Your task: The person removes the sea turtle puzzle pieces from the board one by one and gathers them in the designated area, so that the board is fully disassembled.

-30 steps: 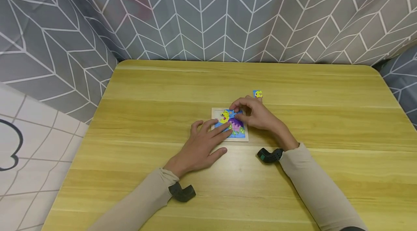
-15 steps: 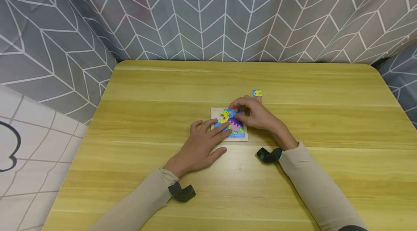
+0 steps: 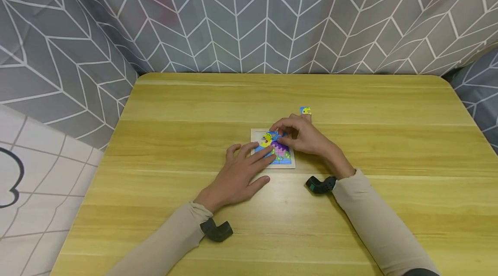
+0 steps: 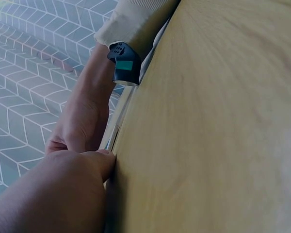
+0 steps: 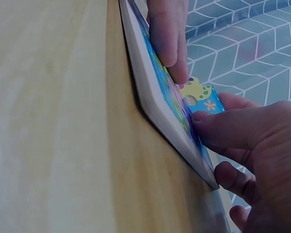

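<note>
A square jigsaw puzzle in a pale wooden frame (image 3: 292,166) lies on the table with a purple, pink and blue picture. The left hand (image 3: 243,177) rests on its left and lower part, fingers spread and extended. In the right wrist view, the right hand (image 5: 262,138) pinches a puzzle piece (image 5: 209,105) with a yellow shape and an orange starfish on blue. That piece stands tilted over the puzzle's upper part. Seen from the head, the right hand (image 3: 305,136) covers the puzzle's upper right corner. The left wrist view shows the left thumb (image 4: 104,162) near the tabletop.
One loose yellow and blue puzzle piece (image 3: 305,110) lies just beyond the right hand, partly hidden by it. Black wrist devices (image 3: 320,185) sit at both cuffs. A grey patterned curtain (image 3: 253,16) hangs behind the wooden table (image 3: 186,111).
Both hands stay almost still. The right fingertips shift very slightly left with the pinched puzzle piece, and the whole head view drifts a little.
</note>
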The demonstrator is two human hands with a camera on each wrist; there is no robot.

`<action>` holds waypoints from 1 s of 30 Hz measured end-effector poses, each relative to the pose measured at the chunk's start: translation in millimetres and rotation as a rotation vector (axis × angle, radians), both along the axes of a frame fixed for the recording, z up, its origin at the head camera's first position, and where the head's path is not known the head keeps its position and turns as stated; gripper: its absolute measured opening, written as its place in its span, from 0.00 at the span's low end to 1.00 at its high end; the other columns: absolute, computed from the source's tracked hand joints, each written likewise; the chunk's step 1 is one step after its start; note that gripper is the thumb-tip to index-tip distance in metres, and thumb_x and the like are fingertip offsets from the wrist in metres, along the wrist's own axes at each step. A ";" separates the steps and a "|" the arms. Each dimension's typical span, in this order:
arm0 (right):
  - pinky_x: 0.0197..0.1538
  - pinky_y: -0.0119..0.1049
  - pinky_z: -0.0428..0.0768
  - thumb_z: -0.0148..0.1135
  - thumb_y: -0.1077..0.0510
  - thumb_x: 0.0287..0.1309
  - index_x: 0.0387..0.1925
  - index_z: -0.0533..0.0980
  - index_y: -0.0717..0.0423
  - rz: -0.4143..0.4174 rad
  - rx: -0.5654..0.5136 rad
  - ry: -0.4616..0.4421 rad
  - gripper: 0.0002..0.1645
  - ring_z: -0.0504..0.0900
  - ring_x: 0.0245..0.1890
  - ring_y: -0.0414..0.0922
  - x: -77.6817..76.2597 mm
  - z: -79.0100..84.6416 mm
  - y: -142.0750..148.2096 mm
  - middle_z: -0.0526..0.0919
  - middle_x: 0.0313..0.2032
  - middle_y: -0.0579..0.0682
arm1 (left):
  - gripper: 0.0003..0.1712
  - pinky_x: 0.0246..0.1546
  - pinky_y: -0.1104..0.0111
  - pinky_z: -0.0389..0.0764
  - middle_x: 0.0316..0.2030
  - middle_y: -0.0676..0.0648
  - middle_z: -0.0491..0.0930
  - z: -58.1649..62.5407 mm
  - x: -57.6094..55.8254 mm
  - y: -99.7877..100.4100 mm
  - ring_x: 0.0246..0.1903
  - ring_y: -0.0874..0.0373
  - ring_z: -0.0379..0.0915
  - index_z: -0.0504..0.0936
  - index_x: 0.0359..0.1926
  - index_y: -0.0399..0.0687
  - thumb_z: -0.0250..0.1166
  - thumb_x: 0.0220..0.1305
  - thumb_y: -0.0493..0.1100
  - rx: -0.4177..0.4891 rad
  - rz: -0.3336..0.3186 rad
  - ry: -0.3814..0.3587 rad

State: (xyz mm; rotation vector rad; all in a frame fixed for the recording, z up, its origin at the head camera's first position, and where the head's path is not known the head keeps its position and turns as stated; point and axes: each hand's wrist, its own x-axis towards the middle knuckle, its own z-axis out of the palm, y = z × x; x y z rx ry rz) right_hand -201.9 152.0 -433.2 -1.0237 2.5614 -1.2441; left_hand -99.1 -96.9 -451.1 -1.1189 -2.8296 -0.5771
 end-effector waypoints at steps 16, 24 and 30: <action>0.42 0.37 0.72 0.72 0.67 0.56 0.46 0.88 0.50 0.064 -0.028 0.102 0.16 0.78 0.27 0.37 -2.1 4.7 -1.5 0.89 0.31 0.45 | 0.32 0.69 0.41 0.49 0.78 0.55 0.60 0.4 0.2 1.2 0.77 0.48 0.51 0.65 0.77 0.59 0.52 0.77 0.59 0.008 0.006 -0.004; 0.31 0.36 0.77 0.69 0.69 0.59 0.45 0.87 0.53 0.113 -0.046 0.070 0.14 0.77 0.26 0.40 -2.2 6.6 -2.5 0.90 0.35 0.48 | 0.31 0.69 0.42 0.49 0.78 0.55 0.61 0.5 -0.1 1.6 0.76 0.48 0.51 0.66 0.76 0.60 0.52 0.77 0.59 0.009 0.012 -0.001; 0.31 0.34 0.77 0.69 0.69 0.60 0.46 0.87 0.53 0.101 -0.025 0.057 0.14 0.77 0.26 0.39 0.5 10.3 -4.2 0.89 0.34 0.48 | 0.31 0.69 0.42 0.49 0.77 0.55 0.62 0.9 -0.2 2.0 0.76 0.49 0.51 0.66 0.76 0.60 0.52 0.77 0.59 0.008 0.012 -0.009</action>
